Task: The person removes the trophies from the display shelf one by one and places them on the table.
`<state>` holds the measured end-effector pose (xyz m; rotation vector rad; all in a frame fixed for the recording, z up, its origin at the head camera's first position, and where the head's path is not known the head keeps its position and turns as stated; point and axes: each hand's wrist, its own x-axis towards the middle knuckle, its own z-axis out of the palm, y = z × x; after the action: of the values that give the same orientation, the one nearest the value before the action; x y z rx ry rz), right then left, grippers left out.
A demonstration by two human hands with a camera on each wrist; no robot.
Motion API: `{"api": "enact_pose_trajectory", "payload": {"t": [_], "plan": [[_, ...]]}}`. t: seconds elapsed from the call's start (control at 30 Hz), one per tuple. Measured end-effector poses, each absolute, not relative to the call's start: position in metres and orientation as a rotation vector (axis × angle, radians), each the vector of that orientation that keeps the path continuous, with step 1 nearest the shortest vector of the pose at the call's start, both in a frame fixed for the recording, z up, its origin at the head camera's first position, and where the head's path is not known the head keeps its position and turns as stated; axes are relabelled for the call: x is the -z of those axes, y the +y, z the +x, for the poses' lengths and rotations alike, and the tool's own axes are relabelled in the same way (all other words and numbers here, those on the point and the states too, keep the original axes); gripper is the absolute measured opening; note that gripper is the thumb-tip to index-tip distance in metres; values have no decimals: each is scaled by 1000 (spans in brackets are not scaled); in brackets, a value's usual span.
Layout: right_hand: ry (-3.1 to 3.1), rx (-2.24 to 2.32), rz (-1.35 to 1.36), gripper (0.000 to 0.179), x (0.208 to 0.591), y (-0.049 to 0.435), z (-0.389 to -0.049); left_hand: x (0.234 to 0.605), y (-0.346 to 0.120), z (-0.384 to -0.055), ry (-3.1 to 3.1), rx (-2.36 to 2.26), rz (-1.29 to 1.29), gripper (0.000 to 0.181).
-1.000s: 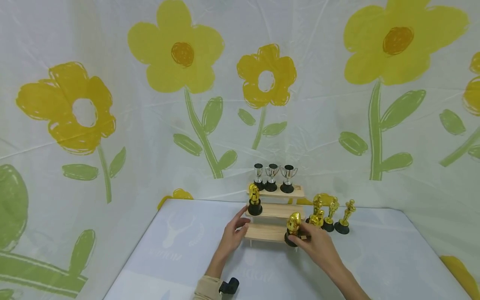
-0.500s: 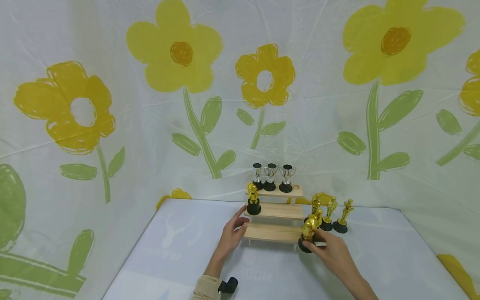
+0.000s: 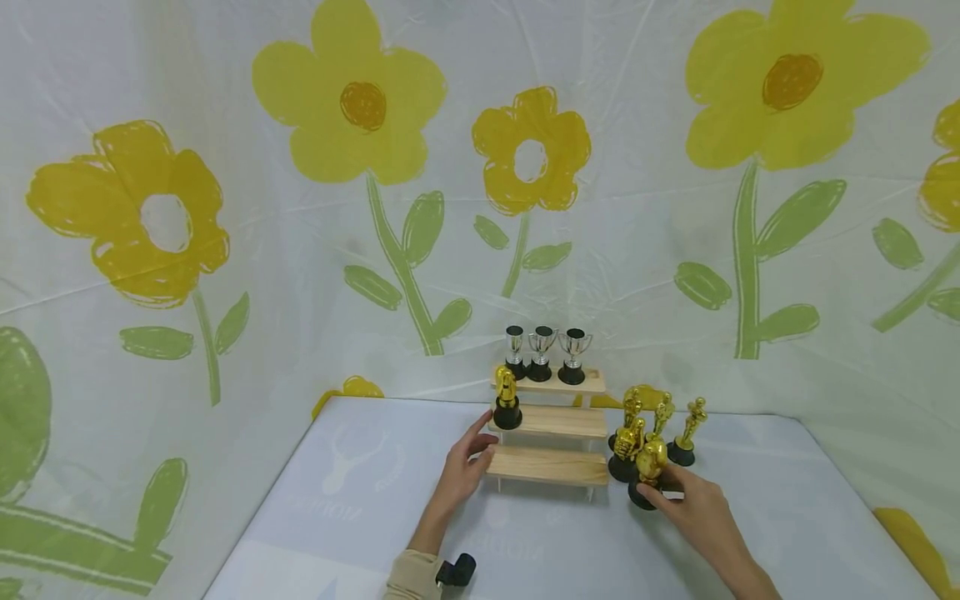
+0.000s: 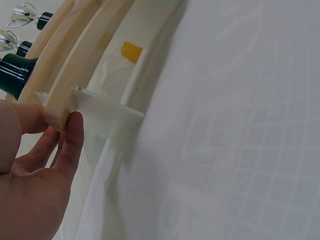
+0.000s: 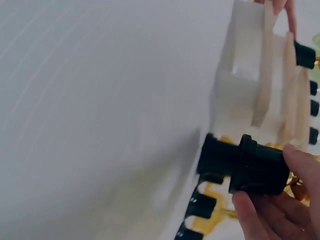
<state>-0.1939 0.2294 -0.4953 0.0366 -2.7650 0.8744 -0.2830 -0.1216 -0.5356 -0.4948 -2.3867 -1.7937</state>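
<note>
My left hand [image 3: 462,471] pinches the left end of the lowest board of a three-tier wooden shelf [image 3: 547,465]; in the left wrist view, thumb and fingers close on the board's end [image 4: 62,107]. To the right of the shelf, my right hand [image 3: 697,504] holds a gold trophy [image 3: 651,460] with a black base by its lower part. The right wrist view shows that black base [image 5: 262,167] from below, raised off the table. Just behind it stands another gold trophy [image 3: 627,442]. One gold trophy [image 3: 506,387] occupies the middle tier's left end.
Three silver cups [image 3: 542,346] line the top tier. Gold figurine trophies [image 3: 692,427] on black bases stand on the white table [image 3: 337,492] right of the shelf, close to the right hand. A flower-printed curtain [image 3: 630,250] hangs behind the table.
My right hand has carried the gold trophy rightward from the lowest tier's right end to beside the other gold trophies. The left hand stays on the shelf.
</note>
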Motion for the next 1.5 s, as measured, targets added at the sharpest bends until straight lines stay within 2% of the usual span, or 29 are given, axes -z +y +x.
{"api": "enact_pose_trajectory", "payload": {"t": [0.37, 0.7, 0.93, 1.5], "plan": [[-2821, -770, -12, 50, 514, 254, -215, 536, -121, -282, -2388, 1782, -500, 60], [-2893, -837, -52, 63, 513, 260, -229, 538, -120, -284, -2383, 1790, -498, 60], [-2908, -839, -29, 59, 515, 264, -239, 527, -118, -278, -2384, 1785, -490, 59], [-2945, -946, -18, 65, 514, 267, -246, 536, -121, -283, -2358, 1799, -502, 58]]}}
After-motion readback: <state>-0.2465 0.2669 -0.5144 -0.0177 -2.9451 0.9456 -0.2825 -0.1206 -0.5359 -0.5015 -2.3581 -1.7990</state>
